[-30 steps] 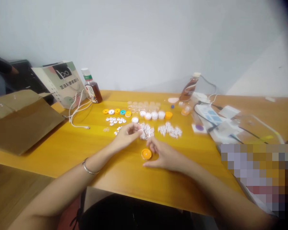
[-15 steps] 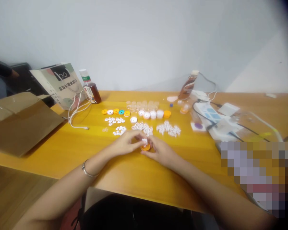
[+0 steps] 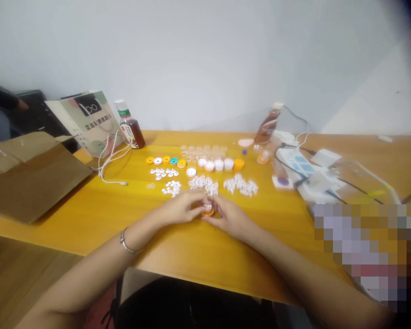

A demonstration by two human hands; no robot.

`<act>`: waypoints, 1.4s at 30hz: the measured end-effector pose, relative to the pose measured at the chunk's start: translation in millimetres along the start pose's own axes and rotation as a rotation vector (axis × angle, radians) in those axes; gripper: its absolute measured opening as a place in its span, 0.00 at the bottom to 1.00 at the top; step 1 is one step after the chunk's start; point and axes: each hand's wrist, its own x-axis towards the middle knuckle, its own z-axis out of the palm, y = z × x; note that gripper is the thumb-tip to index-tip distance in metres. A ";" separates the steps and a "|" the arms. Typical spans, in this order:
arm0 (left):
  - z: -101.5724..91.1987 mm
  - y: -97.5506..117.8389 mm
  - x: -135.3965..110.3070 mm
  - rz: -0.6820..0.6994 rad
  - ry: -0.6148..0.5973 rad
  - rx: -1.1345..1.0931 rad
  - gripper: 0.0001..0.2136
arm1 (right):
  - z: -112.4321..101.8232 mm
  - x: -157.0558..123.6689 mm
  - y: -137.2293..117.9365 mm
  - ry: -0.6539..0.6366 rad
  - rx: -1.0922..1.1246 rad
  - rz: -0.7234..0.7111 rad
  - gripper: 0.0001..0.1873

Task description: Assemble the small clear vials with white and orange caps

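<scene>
Both hands meet over an orange round cap (image 3: 208, 212) near the middle of the yellow wooden table (image 3: 130, 214). My left hand (image 3: 181, 208) pinches a small white plastic piece (image 3: 207, 206) down onto the cap. My right hand (image 3: 228, 214) grips the cap from the right side, fingers curled round it. Just beyond the hands lie two piles of small white pieces (image 3: 203, 183) (image 3: 241, 185). A silver bracelet (image 3: 128, 244) sits on my left wrist.
Rows of orange, white and teal caps (image 3: 166, 160) and clear cups (image 3: 205, 151) lie further back. Two drink bottles (image 3: 130, 125) (image 3: 269, 123), a paper bag (image 3: 89, 121), a white cable (image 3: 111, 160), a power strip (image 3: 299, 164) and a brown cardboard box (image 3: 30, 173) surround them.
My left hand came back from the white pile with a white piece. My right hand lifted the orange cap slightly forward, and both hands closed together on it.
</scene>
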 end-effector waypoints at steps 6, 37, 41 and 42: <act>2.3 -1.3 0.8 -0.017 0.033 0.027 0.04 | -0.4 0.0 -1.6 -0.023 -0.008 0.004 0.10; -64.8 -103.4 93.7 -0.463 0.606 0.504 0.10 | -5.8 -2.2 -38.3 0.075 0.967 0.312 0.19; -69.8 -88.9 85.4 -0.450 0.665 0.481 0.08 | -7.1 -1.9 -37.0 0.083 0.961 0.302 0.19; -71.5 -80.5 80.0 -0.441 0.683 0.477 0.09 | -7.8 -1.7 -36.8 0.087 0.959 0.298 0.19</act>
